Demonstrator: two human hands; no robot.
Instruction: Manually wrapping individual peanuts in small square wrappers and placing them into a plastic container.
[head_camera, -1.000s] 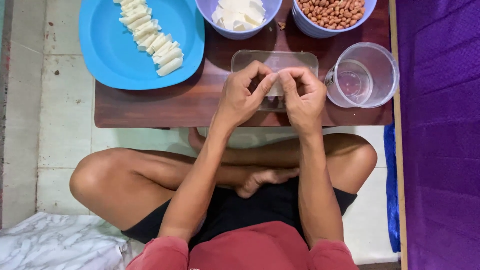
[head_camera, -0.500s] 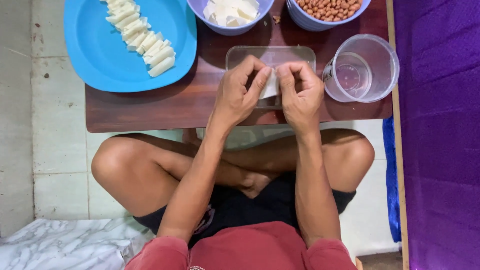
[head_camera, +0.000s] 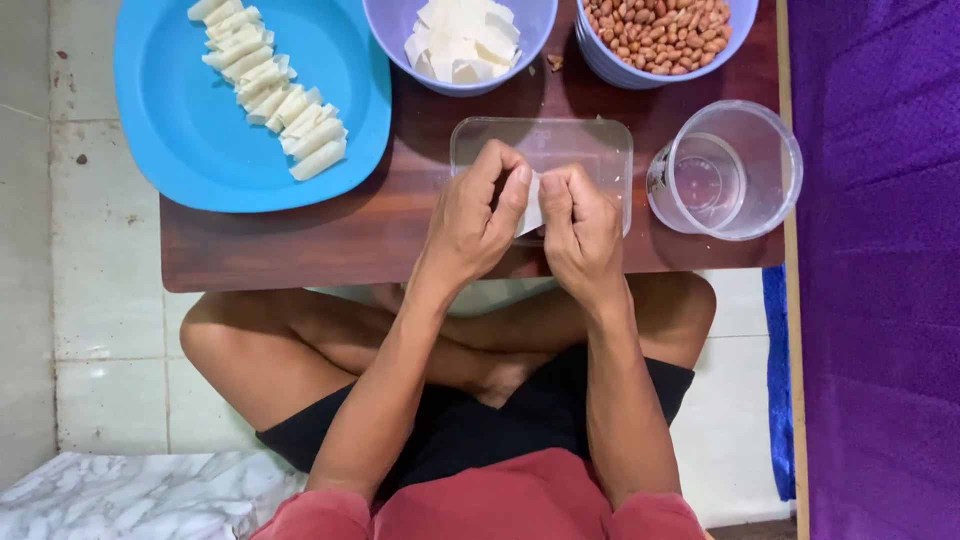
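Observation:
My left hand (head_camera: 475, 215) and my right hand (head_camera: 580, 225) meet over a clear rectangular plastic lid (head_camera: 545, 145) on a low dark wooden table (head_camera: 300, 245). Both pinch a small white pastry wrapper (head_camera: 531, 208) between their fingertips, folded up between the thumbs. What is inside the wrapper is hidden by my fingers.
A blue plate (head_camera: 200, 140) with a row of several rolled white pieces (head_camera: 275, 95) sits at the left. A lilac bowl of white wrapper squares (head_camera: 460, 40) and a lilac bowl of peanuts (head_camera: 660, 30) stand at the far edge. A clear cup with water (head_camera: 725, 170) is at the right, a purple cloth (head_camera: 880, 270) beyond.
My hands have drawn closer together, fingers curling in tighter around the white wrapper. The camera has shifted slightly, so the table sits lower in view.

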